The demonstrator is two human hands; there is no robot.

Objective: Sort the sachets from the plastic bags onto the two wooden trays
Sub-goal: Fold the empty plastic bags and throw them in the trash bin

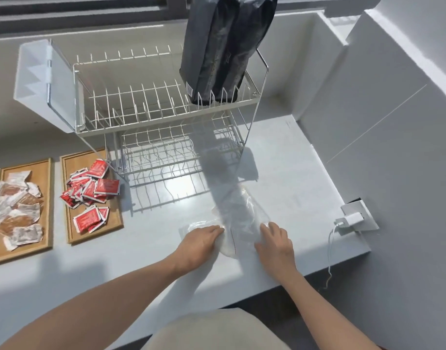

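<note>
Clear plastic bags (238, 218) lie flat on the grey counter in front of me. My left hand (200, 245) presses palm-down on their left part. My right hand (276, 245) rests on their right side, fingers spread over the plastic. At the far left, one wooden tray (43, 173) carries a pile of brown and white sachets (17, 208). Beside it, the second wooden tray (115, 224) holds several red sachets (89, 192). No sachet shows inside the bags.
A white two-tier wire dish rack (161, 117) stands behind the bags, with a dark foil bag (221, 51) upright on its top tier. A white charger and cable (349, 219) sit in a socket at the right. The counter edge runs just below my hands.
</note>
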